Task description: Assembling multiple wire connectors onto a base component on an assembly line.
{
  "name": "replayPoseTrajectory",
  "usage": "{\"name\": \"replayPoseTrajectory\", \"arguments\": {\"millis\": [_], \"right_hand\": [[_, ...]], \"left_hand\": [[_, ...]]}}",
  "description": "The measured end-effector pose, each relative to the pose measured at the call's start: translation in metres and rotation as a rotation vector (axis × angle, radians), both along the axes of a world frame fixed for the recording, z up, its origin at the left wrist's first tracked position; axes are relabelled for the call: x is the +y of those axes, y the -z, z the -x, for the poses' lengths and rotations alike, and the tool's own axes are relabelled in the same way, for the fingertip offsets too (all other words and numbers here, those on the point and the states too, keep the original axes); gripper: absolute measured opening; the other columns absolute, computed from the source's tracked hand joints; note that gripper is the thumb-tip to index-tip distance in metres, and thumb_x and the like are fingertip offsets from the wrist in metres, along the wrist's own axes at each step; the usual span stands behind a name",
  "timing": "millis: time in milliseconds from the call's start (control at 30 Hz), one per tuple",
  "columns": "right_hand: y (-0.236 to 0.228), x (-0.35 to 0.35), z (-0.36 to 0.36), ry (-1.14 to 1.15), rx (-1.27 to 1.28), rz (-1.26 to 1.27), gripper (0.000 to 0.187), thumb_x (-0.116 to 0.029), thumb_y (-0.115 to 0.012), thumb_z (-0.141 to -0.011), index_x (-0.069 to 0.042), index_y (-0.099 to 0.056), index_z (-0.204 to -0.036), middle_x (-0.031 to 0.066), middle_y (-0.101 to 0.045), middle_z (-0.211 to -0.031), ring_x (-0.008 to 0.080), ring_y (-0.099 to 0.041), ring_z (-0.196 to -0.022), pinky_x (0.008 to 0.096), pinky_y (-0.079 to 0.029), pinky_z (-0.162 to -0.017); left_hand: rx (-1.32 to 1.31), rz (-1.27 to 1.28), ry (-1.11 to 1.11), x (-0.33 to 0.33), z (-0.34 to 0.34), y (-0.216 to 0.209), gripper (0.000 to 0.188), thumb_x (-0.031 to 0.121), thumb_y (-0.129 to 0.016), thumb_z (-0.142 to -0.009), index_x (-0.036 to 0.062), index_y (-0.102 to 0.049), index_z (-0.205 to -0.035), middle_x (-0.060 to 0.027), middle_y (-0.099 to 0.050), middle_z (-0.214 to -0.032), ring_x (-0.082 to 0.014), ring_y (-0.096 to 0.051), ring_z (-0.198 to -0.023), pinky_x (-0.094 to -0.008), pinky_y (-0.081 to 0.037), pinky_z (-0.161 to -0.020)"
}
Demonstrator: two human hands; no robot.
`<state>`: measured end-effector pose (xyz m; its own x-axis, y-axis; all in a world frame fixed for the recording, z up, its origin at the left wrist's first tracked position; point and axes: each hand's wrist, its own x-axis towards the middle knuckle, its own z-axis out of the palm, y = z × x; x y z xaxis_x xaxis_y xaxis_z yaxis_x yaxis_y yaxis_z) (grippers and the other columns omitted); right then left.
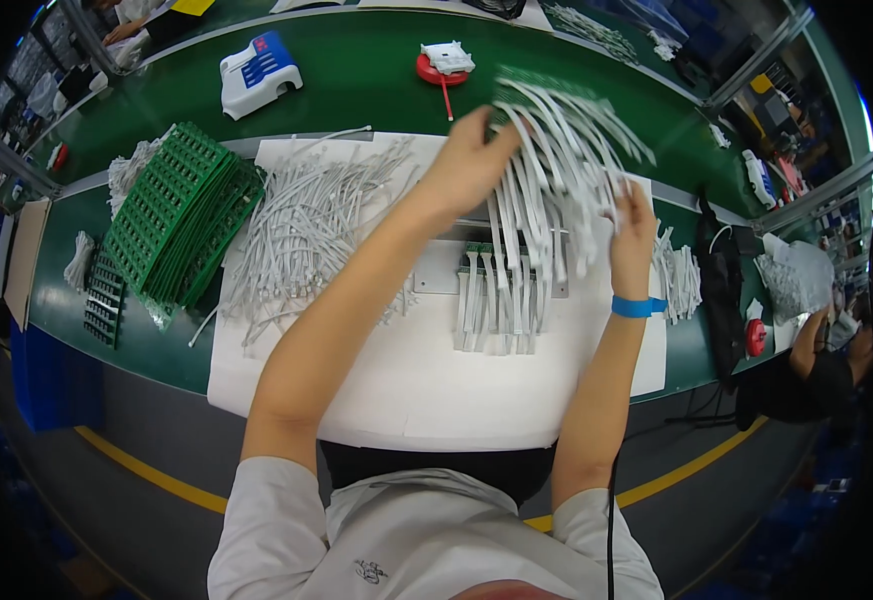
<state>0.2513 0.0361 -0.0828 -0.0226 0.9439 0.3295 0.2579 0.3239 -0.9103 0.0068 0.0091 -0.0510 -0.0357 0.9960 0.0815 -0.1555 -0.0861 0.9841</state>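
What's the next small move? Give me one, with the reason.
Perhaps draw the right hand gently down the white cables to straighten them: they fan out unevenly beside the left hand, and the right is near some ends.

Holding left arm (341,310) slanted inward, gripping with left hand (478,155); holding right arm (611,395) forward, right hand (634,215) upright with fingers (638,196) bent.

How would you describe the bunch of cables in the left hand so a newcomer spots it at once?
Find the white sheet on the green bench, then the left hand near its far edge. From that hand, the bunch of white cables fans toward the right hand. Unlike the loose cable pile on its left, it is held in the air, with green along its top.
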Motion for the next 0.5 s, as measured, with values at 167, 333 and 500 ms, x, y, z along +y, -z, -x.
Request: {"name": "replayPoseTrajectory", "arguments": {"millis": [167, 333, 500], "right_hand": [[0.043, 0.002, -0.023, -0.169, 0.202, -0.022, 0.051, -0.029, -0.050, -0.106, -0.004, -0.045, -0.149, 0.0129, -0.051, -0.149, 0.0256, -0.050, -0.135, 0.0387, -0.040, -0.112], [0.047, -0.001, -0.012, -0.088, -0.439, -0.667, 0.061, 0.001, -0.062, -0.093, -0.006, -0.043, -0.150, 0.0192, -0.036, -0.159, 0.0394, -0.034, -0.147, 0.0445, -0.036, -0.118], [0.037, -0.005, -0.006, 0.008, -0.658, -0.841, 0.053, -0.002, -0.058, -0.098, -0.001, -0.043, -0.149, 0.0204, -0.041, -0.155, 0.0354, -0.045, -0.141, 0.0406, -0.038, -0.116]], "left_hand": [[0.000, -0.110, 0.164, -0.007, -0.035, 0.020, 0.053, 0.032, -0.060, -0.100, -0.0069, -0.045, -0.134, -0.0140, -0.065, -0.117, -0.0171, -0.059, -0.101, -0.0301, -0.048, -0.091], [0.042, -0.099, 0.328, -0.005, -0.014, 0.017, 0.045, 0.027, -0.058, -0.103, -0.0003, -0.050, -0.137, -0.0093, -0.066, -0.123, -0.0134, -0.059, -0.104, -0.0280, -0.049, -0.093], [0.050, -0.043, 0.382, -0.014, -0.003, 0.002, 0.043, 0.022, -0.062, -0.101, 0.0002, -0.053, -0.136, -0.0072, -0.067, -0.119, -0.0110, -0.059, -0.099, -0.0265, -0.050, -0.086]]}}
